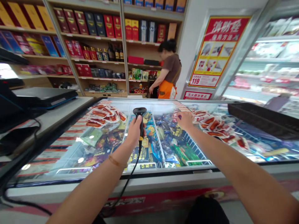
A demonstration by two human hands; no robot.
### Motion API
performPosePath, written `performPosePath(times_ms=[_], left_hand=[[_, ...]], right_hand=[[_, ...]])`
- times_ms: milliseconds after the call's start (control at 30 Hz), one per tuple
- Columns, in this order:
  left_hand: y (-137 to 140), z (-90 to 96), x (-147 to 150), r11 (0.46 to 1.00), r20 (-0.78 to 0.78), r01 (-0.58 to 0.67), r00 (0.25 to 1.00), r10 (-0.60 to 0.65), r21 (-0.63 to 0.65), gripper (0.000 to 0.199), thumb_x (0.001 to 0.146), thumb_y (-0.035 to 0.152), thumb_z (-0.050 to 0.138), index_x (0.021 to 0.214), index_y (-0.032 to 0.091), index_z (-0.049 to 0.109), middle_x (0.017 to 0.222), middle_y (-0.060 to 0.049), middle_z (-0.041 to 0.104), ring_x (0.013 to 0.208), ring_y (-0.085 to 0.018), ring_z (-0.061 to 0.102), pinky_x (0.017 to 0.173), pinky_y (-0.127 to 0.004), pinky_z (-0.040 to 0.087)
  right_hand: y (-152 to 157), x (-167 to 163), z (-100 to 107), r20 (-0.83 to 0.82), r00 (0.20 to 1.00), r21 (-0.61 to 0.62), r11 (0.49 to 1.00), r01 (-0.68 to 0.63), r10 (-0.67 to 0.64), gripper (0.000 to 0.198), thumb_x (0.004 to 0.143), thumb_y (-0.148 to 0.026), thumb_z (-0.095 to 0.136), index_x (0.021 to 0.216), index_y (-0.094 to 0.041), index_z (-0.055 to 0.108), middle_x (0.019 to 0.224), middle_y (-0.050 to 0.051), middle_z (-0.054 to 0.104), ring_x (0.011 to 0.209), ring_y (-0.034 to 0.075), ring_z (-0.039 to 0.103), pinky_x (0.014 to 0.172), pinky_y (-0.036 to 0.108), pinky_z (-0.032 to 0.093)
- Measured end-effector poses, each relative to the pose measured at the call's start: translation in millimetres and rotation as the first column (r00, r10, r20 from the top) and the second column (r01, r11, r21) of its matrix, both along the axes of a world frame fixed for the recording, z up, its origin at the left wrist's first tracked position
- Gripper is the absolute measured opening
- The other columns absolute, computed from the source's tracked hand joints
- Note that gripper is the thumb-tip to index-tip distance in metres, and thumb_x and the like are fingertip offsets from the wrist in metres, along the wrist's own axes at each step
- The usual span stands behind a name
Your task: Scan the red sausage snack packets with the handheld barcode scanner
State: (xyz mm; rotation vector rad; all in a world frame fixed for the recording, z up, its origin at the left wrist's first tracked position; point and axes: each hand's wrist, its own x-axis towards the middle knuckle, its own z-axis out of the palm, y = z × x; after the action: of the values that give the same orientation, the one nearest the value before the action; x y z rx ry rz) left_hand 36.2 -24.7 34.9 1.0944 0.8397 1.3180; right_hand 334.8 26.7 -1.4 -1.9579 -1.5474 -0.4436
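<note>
My left hand [135,129] is closed around the handle of a black barcode scanner [139,110], held upright over the glass top of a chest freezer [149,179]. A dark cord runs down from the scanner. To the right, my right hand [186,120] has its fingers pinched at the edge of what looks like a packaged sausage [175,115], blurred and partly hidden. Beside that hand lies a spread pile of packaged sausages [211,122] on the glass. A second pile of packaged sausages [100,113] rests left of the scanner.
Wire baskets of colourful frozen packs [149,127] show through the glass. A long dark tray [263,119] lies at the right. On the left is a counter with a flat black device [44,95]. A person in an orange apron [167,89] stands by the shelves behind.
</note>
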Motion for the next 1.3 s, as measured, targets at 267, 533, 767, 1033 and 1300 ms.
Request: performPosePath(times_ms=[267, 533, 767, 1033, 1300], left_hand=[[1.4, -28.5, 2.7, 0.996, -0.102, 0.086, 0.991, -0.087, -0.013, 0.046, 0.074, 0.063, 0.061, 0.084, 0.021, 0.045, 0.059, 0.007, 0.054, 0.033, -0.008, 0.048, 0.032, -0.02, 0.035], [6.1, -32.6, 2.0, 0.996, -0.133, 0.077, 0.988, -0.082, -0.043, 0.047, 0.074, 0.065, 0.06, 0.084, 0.021, 0.045, 0.06, 0.006, 0.054, 0.034, -0.008, 0.048, 0.032, -0.02, 0.035], [10.6, -35.6, -3.7, 0.995, -0.158, 0.074, 0.984, -0.084, -0.067, 0.046, 0.075, 0.065, 0.059, 0.083, 0.022, 0.043, 0.06, 0.006, 0.054, 0.034, -0.008, 0.047, 0.032, -0.021, 0.035], [8.6, -35.1, -2.1, 0.996, -0.172, 0.069, 0.982, -0.079, -0.064, 0.045, 0.075, 0.064, 0.06, 0.084, 0.023, 0.043, 0.06, 0.007, 0.053, 0.033, -0.008, 0.046, 0.031, -0.021, 0.034], [6.4, -34.8, 0.1, 0.996, -0.199, 0.084, 0.976, -0.089, -0.033, 0.044, 0.076, 0.063, 0.06, 0.083, 0.022, 0.045, 0.059, 0.007, 0.052, 0.034, -0.008, 0.047, 0.031, -0.021, 0.035]], right_hand=[[-27.2, 123.1, 6.5, 0.252, 0.938, -0.167, 0.944, 0.284, -0.238, 0.035, 0.074, -0.009, 0.056, 0.102, -0.017, 0.075, 0.116, 0.022, 0.064, 0.113, 0.038, 0.048, 0.086, 0.053, 0.032], [5.9, 55.7, -2.7, 0.275, 0.957, -0.092, 0.994, -0.064, 0.087, 0.011, 0.081, -0.021, 0.063, 0.081, -0.02, 0.075, 0.094, 0.012, 0.071, 0.1, 0.03, 0.055, 0.089, 0.047, 0.031], [31.1, -68.8, -21.0, 0.084, 0.886, -0.123, 0.887, -0.444, 0.455, 0.016, 0.084, -0.035, 0.062, 0.083, -0.025, 0.075, 0.086, 0.004, 0.073, 0.084, 0.023, 0.062, 0.08, 0.035, 0.039], [43.7, -34.8, -32.5, -0.229, 0.896, 0.217, 0.917, -0.335, 0.381, 0.034, 0.089, -0.035, 0.048, 0.108, -0.016, 0.068, 0.102, 0.012, 0.07, 0.092, 0.025, 0.063, 0.089, 0.039, 0.045], [56.1, -38.6, -40.1, -0.193, 0.948, -0.134, 0.95, -0.281, 0.253, 0.043, 0.091, -0.054, 0.044, 0.112, -0.026, 0.068, 0.115, 0.01, 0.068, 0.11, 0.033, 0.059, 0.096, 0.052, 0.038]])
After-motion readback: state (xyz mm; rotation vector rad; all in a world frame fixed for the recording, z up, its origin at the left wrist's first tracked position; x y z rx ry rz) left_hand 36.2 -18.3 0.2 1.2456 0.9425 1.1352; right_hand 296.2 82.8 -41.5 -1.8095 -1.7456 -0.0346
